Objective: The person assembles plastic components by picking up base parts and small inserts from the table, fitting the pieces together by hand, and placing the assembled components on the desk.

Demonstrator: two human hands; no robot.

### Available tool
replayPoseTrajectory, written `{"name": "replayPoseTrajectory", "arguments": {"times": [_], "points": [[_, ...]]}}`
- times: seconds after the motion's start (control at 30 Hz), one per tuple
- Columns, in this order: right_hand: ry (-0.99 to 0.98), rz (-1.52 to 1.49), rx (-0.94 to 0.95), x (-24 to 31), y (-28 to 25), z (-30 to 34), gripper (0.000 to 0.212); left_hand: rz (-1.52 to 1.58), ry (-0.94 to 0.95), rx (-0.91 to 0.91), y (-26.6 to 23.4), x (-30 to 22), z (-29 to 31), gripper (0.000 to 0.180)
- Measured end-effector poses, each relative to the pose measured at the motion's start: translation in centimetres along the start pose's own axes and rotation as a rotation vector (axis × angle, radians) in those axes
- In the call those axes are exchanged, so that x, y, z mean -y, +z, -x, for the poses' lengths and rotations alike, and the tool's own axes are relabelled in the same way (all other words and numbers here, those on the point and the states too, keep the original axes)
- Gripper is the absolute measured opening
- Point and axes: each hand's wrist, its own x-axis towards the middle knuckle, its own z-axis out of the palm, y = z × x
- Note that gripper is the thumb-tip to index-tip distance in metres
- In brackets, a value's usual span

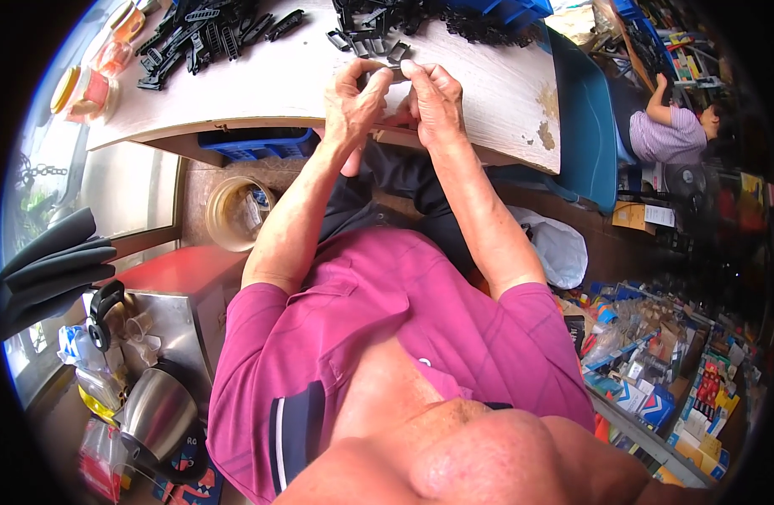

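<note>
Near the front edge of the pale worktable (303,93), my two hands meet over a small dark part (396,74). My left hand (353,105) pinches its left end between thumb and fingers. From the other side, my right hand (438,101) grips it with thumb and forefinger. Fingers cover much of the part, so its exact kind is unclear. Just beyond my hands lie several short black channel-shaped pieces (366,42). A heap of long black ladder-like plastic parts (206,38) spreads over the table to the left.
Small black pieces (488,29) lie by a blue bin (509,7) at the back right. Lidded jars (82,93) stand at the left edge. Below are a blue crate (256,146) and a bucket (227,215). Another person (669,135) is at the far right, past a teal chair (580,118).
</note>
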Motion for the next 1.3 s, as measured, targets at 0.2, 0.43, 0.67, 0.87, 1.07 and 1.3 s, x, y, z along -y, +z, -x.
{"name": "replayPoseTrajectory", "arguments": {"times": [0.2, 0.43, 0.67, 0.87, 1.07, 1.3], "points": [[0.149, 0.109, 0.072, 0.6, -0.5, 0.1, 0.036, 0.160, -0.026, 0.003, -0.1, -0.1, 0.1, 0.014], [0.068, 0.075, 0.092, -0.5, -0.8, 0.8, 0.037, 0.205, -0.059, 0.129, -0.7, 0.2, 0.3, 0.016], [0.069, 0.003, 0.007, -0.1, -0.6, 0.9, 0.028, 0.169, -0.057, 0.252, -0.9, 0.0, -0.1, 0.026], [0.099, -0.171, -0.131, 2.4, -5.8, -0.3, 0.036, -0.976, 0.832, -0.371, -7.3, 0.9, -9.5, 0.033], [-0.007, -0.093, -0.540, 7.9, -14.0, -3.2, 0.054, -1.510, 0.426, -0.112, -11.1, -0.3, -14.5, 0.027], [0.050, -0.011, -0.913, 9.3, -20.0, -4.8, 0.037, -1.252, 0.440, -0.129, -10.9, -0.5, -14.1, 0.036]]}}
